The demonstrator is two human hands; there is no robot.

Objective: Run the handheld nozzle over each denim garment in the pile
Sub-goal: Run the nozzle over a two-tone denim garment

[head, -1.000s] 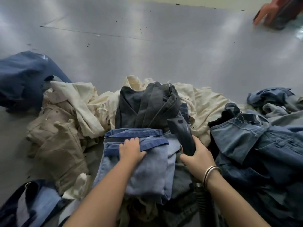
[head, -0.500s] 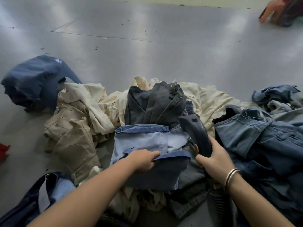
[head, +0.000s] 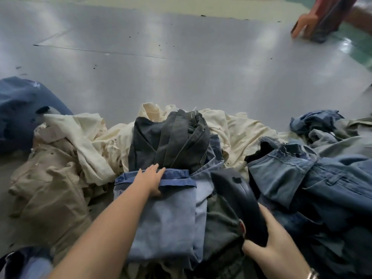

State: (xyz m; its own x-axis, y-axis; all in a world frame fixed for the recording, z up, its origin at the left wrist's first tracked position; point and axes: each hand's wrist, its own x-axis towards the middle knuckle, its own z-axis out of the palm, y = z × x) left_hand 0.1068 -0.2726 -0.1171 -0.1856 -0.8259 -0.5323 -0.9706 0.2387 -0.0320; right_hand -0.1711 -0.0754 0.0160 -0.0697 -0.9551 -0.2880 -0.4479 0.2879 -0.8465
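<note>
A folded light blue denim garment [head: 167, 224] lies at the front of the pile on the floor. My left hand [head: 150, 180] rests flat on its darker blue waistband with fingers straight. My right hand [head: 271, 248] grips the handle of the dark handheld nozzle [head: 239, 200], whose head points up and away, just right of the light blue garment. Behind it sits a dark grey denim garment [head: 171, 141]. More blue denim garments [head: 314, 190] are heaped to the right.
Cream garments [head: 231, 127] and beige garments [head: 48, 188] spread behind and to the left. A dark blue garment [head: 22, 109] lies far left. Another person's hand [head: 304, 25] holds cloth at the top right. Grey floor [head: 181, 67] stretches beyond the pile.
My left hand let go of the pinched waistband and moved forward to lie flat on it. The light blue garment is now folded flatter. My right hand shifted the nozzle slightly right and nearer.
</note>
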